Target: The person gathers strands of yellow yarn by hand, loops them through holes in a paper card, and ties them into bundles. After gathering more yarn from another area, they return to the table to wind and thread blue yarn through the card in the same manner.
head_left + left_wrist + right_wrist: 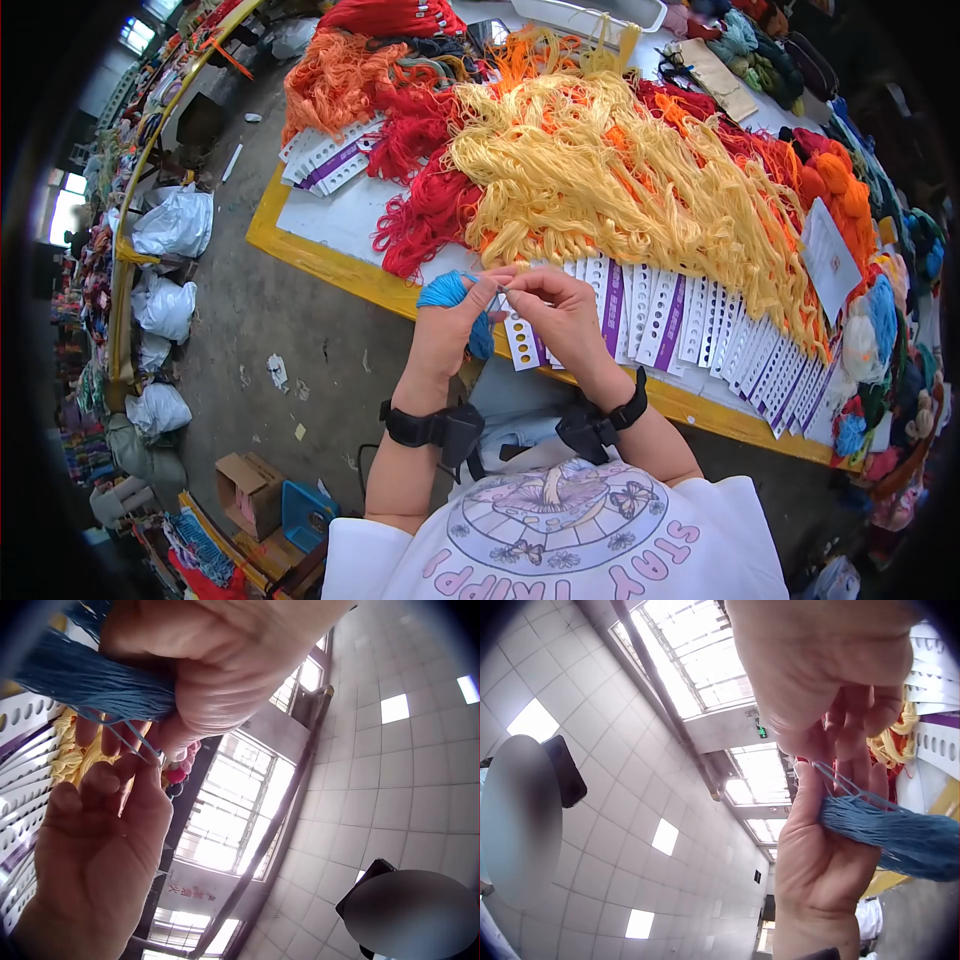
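Note:
A bundle of blue thread [447, 290] lies across the left hand [463, 312], whose fingers curl round it. In the right wrist view the blue bundle [900, 832] hangs out over the side of the left palm [821, 866]. The right hand [556, 312] meets the left at the fingertips and pinches a thin loop of the blue strands. In the left wrist view the loop [133, 735] runs from the bundle [97, 679] to the touching fingertips, with the right hand [105, 847] below.
Yellow skeins [600, 170] cover much of the table, with red thread [430, 215] and orange thread [335, 80] beside them. White cards with holes [665, 320] line the yellow table edge [330, 272]. White bags [175, 222] and a cardboard box [250, 487] stand at the left.

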`<state>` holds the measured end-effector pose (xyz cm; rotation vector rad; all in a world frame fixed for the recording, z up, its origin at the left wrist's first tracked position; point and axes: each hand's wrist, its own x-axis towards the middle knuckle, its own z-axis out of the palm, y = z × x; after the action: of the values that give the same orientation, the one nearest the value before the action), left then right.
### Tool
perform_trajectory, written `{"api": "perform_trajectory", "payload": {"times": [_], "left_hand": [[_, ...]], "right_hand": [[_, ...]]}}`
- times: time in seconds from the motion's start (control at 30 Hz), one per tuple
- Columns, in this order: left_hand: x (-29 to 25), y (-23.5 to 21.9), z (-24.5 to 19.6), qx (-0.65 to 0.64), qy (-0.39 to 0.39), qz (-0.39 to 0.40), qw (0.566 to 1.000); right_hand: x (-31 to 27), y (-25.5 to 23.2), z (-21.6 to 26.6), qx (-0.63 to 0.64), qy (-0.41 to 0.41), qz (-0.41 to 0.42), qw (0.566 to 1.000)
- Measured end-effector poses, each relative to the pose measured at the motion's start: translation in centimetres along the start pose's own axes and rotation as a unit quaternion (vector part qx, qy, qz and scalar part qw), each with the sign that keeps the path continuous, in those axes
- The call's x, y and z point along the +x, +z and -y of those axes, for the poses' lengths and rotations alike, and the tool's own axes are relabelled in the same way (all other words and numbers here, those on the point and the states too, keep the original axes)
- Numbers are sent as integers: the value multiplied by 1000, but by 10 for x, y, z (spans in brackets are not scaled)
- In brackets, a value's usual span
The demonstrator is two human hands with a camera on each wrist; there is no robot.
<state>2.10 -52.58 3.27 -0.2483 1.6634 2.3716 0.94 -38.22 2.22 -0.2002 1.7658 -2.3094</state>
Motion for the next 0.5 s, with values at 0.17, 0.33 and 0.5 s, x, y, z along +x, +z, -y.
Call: {"api": "perform_trajectory", "payload": {"times": [0.17,0.33,0.5], "left_hand": [[0,-10,2,-60,-14,-65,996],[-15,-108,-25,-322,143,-23,936],[8,-26,-3,-21,-119,-10,993]], "right_hand": [[2,-10,-1,124,40,-145,981],[-31,-249,68,195,-245,-358,880],[-12,-177,107,-322,-183,-390,843]]}}
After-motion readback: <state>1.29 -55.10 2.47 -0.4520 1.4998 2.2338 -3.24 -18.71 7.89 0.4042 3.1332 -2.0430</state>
